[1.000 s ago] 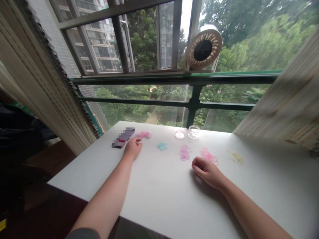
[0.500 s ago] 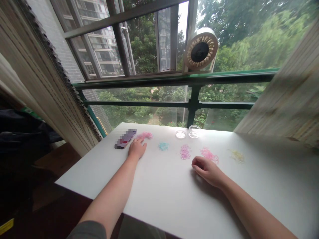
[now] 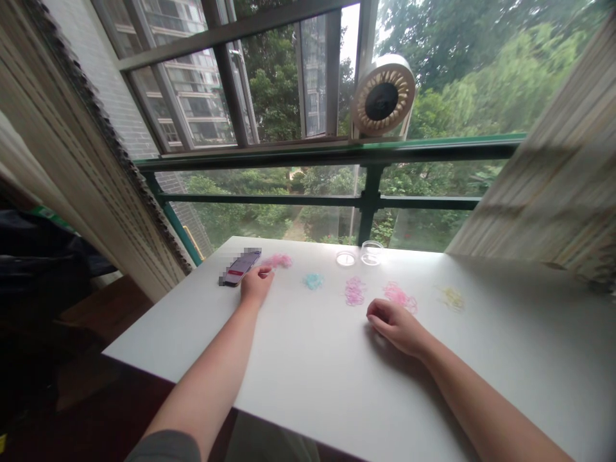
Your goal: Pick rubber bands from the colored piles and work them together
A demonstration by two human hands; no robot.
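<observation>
My left hand [image 3: 256, 284] is closed, fingertips drawn together, just in front of a pink pile of thin loops like rubber bands [image 3: 279, 260] and beside a phone [image 3: 240, 268]. Whatever it pinches is too small to make out. My right hand [image 3: 397, 326] rests on the table with its fingers curled in; its palm side is hidden. Directly behind it lies another pink pile of bands [image 3: 399, 296]. Between the hands are a blue pile [image 3: 313, 281] and a purple-pink pile [image 3: 355, 290]. A yellow pile [image 3: 452, 298] lies farther right.
A clear round container [image 3: 372, 252] and a clear round lid [image 3: 345, 258] stand at the back of the white table [image 3: 308, 359]. Behind them runs a green railing [image 3: 260, 199]. A round fan [image 3: 384, 96] is by the window. Curtains hang at both sides.
My left hand has drawn back slightly from the left pink pile, and its outstretched fingers have curled closed. The right hand keeps its pose. The whole view has shifted a little.
</observation>
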